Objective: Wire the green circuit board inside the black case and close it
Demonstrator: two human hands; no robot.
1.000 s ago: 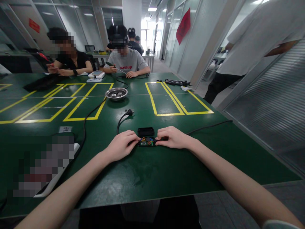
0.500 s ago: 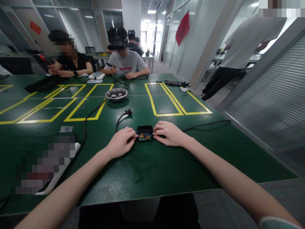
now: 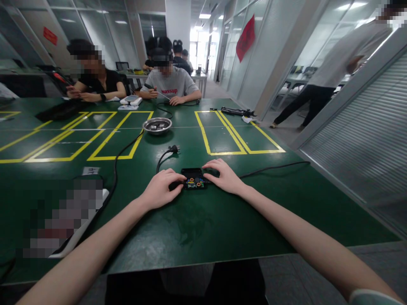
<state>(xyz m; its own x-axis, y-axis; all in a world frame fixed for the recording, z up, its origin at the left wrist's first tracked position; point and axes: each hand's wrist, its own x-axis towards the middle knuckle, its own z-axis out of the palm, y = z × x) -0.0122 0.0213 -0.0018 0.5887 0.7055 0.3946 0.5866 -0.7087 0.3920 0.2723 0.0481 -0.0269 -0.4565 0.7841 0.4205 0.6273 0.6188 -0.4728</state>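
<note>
An opened black power adapter [image 3: 194, 185] lies on the green table in front of me, its circuit board with orange coil rings exposed. The hollow black half of its casing [image 3: 191, 172] stands along the far side. At the adapter's left end, the thumb and fingers of my left hand [image 3: 163, 188] pinch the edge, partly hiding it. My right hand [image 3: 225, 176] hovers at the right end with thumb and fingers apart, holding nothing; whether the thumb touches the casing I cannot tell. A black cord with a plug [image 3: 173, 149] curves out from behind my left hand.
A metal bowl [image 3: 157, 126] with small metal parts stands farther back. Another black cable [image 3: 276, 168] runs off to the right. Yellow tape [image 3: 227, 153] marks rectangles on the table. A pale-edged object, mostly blurred, lies at left. Two people sit across the table; another stands at right.
My right hand has loosened from the adapter's right end, its fingers spreading and lifting slightly. My left hand stays at the left end. The person at right has shifted.
</note>
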